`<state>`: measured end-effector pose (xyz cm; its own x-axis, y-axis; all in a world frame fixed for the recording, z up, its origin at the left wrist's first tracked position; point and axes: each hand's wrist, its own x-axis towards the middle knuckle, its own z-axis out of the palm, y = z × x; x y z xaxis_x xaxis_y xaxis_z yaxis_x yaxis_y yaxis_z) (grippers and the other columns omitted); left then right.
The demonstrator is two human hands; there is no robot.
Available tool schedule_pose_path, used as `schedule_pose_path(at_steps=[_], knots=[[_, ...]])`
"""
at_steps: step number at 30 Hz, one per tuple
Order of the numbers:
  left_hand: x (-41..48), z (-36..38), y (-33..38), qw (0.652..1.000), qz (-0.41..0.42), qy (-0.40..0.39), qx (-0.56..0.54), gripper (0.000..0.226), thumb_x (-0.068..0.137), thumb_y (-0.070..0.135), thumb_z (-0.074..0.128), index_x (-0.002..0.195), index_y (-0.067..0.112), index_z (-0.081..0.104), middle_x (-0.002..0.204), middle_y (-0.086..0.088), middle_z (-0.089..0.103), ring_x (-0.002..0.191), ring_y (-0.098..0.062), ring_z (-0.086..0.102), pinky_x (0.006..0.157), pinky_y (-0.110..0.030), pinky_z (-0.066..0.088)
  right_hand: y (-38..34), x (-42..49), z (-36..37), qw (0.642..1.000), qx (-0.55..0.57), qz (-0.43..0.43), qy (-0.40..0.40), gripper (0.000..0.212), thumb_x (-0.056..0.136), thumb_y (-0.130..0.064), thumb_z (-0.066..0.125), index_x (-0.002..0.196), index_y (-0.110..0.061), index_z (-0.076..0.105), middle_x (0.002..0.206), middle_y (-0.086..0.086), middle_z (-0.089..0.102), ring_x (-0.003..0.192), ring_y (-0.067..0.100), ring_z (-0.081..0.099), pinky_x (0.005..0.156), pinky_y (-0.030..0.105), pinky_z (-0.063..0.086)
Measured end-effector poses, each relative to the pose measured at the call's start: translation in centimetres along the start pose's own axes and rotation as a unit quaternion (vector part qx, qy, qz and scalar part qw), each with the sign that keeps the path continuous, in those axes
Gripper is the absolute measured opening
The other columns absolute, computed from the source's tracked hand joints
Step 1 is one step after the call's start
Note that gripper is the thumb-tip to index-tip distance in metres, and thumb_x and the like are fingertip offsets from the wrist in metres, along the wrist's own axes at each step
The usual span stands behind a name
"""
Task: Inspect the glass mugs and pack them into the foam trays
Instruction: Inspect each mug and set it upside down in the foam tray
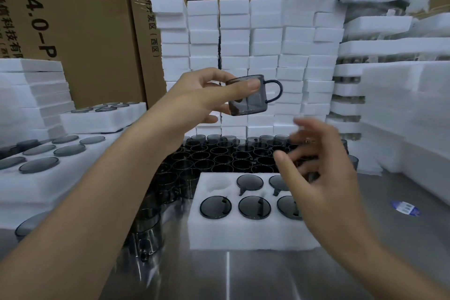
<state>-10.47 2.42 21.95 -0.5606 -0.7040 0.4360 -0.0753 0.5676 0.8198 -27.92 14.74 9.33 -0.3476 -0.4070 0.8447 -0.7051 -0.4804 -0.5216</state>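
My left hand (207,97) holds a smoky grey glass mug (253,100) up in the air by its body, with the handle pointing right. Below it a white foam tray (243,234) lies on the steel table, with several mugs set in its holes and its back left hole (218,184) empty. My right hand (316,173) hovers blurred over the tray's right side, fingers spread and holding nothing. Behind the tray stand many loose grey mugs (231,156), packed close together.
Filled foam trays (48,178) are stacked at the left. A wall of white foam blocks (243,44) rises behind the mugs, with more foam stacks (401,105) at the right. Cardboard boxes (85,19) stand at the back. A blue-and-white sticker (405,207) lies on the table.
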Motion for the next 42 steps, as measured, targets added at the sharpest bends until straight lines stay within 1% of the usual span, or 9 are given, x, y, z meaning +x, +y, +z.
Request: schedule_pose_path(at_steps=[4,11,14,19,26,32,36,39,42], knots=[[0.1,-0.4,0.4,0.998,0.019,0.036,0.052,0.06,0.066,0.07,0.086,0.11,0.031,0.073,0.093,0.009,0.082,0.081,-0.001,0.076,0.077,-0.032,0.047,-1.0,5.0,1.7,0.992,-0.102,-0.073,-0.021,0.088,0.086,-0.028,0.086,0.156,-0.043,0.035,0.144,-0.018,0.043,0.127,0.009,0.05,0.104,0.021,0.043],[1.0,-2.2,-0.5,0.989,0.051,0.029,0.137,0.061,0.064,0.07,0.093,0.111,0.04,0.068,0.101,0.015,0.078,0.089,-0.004,0.076,0.083,-0.037,0.058,-0.6,9.6,3.5,0.955,-0.204,-0.205,-0.066,0.05,0.087,-0.03,0.086,0.134,-0.022,0.068,0.126,-0.006,0.067,0.116,0.022,0.06,0.1,0.048,0.048],[1.1,-3.7,-0.8,0.969,0.105,-0.02,0.222,0.069,0.062,0.063,0.095,0.12,0.05,0.059,0.109,0.023,0.07,0.096,-0.003,0.075,0.085,-0.039,0.062,-0.4,10.5,2.6,0.966,-0.165,-0.182,-0.077,0.055,0.086,-0.028,0.087,0.137,-0.023,0.067,0.127,-0.009,0.069,0.118,0.014,0.062,0.105,0.037,0.048],[1.6,-3.4,-1.6,0.935,0.221,0.053,0.274,0.059,0.074,0.047,0.093,0.122,0.046,0.058,0.113,0.02,0.069,0.106,0.0,0.067,0.076,-0.02,0.047,-1.1,11.0,2.0,0.977,-0.112,-0.159,-0.085,0.057,0.085,-0.031,0.089,0.137,-0.027,0.066,0.128,-0.019,0.07,0.121,0.003,0.062,0.101,0.013,0.042],[1.6,-2.9,-1.4,0.897,0.278,0.104,0.329,0.049,0.08,0.043,0.087,0.121,0.037,0.06,0.119,0.021,0.061,0.111,-0.005,0.059,0.085,-0.049,0.057,-1.7,11.0,2.1,0.966,-0.157,-0.194,-0.073,0.062,0.087,-0.028,0.085,0.143,-0.029,0.057,0.136,-0.013,0.061,0.124,0.01,0.052,0.103,0.028,0.045],[1.8,-2.3,-1.6,0.883,0.335,0.109,0.31,0.055,0.079,0.045,0.082,0.129,0.036,0.059,0.119,0.017,0.062,0.117,-0.007,0.058,0.083,-0.041,0.053,-1.2,11.2,1.8,0.97,-0.165,-0.169,-0.062,0.054,0.088,-0.028,0.086,0.134,-0.03,0.057,0.128,-0.021,0.065,0.122,0.011,0.06,0.103,0.037,0.05],[2.0,-2.2,-2.5,0.893,0.301,0.081,0.325,0.076,0.077,0.046,0.089,0.141,0.043,0.05,0.134,0.025,0.056,0.131,-0.004,0.049,0.094,-0.048,0.055,-0.6,11.2,1.6,0.985,-0.1,-0.11,-0.083,0.054,0.085,-0.032,0.089,0.131,-0.031,0.059,0.126,-0.024,0.068,0.125,-0.002,0.061,0.104,0.023,0.047],[2.3,-2.2,-3.1,0.902,0.275,0.09,0.319,0.067,0.081,0.041,0.09,0.14,0.037,0.058,0.134,0.025,0.063,0.13,-0.002,0.056,0.102,-0.05,0.054,-0.3,11.1,1.6,0.988,-0.063,-0.087,-0.11,0.055,0.082,-0.035,0.091,0.127,-0.031,0.061,0.124,-0.024,0.07,0.124,-0.007,0.061,0.104,0.017,0.046],[2.2,-1.9,-3.1,0.895,0.277,0.094,0.336,0.058,0.083,0.041,0.088,0.136,0.034,0.064,0.128,0.023,0.069,0.125,-0.004,0.061,0.099,-0.05,0.055,0.0,11.1,1.6,0.985,-0.099,-0.073,-0.12,0.057,0.082,-0.039,0.089,0.129,-0.037,0.057,0.126,-0.025,0.066,0.126,-0.004,0.058,0.106,0.027,0.047]])
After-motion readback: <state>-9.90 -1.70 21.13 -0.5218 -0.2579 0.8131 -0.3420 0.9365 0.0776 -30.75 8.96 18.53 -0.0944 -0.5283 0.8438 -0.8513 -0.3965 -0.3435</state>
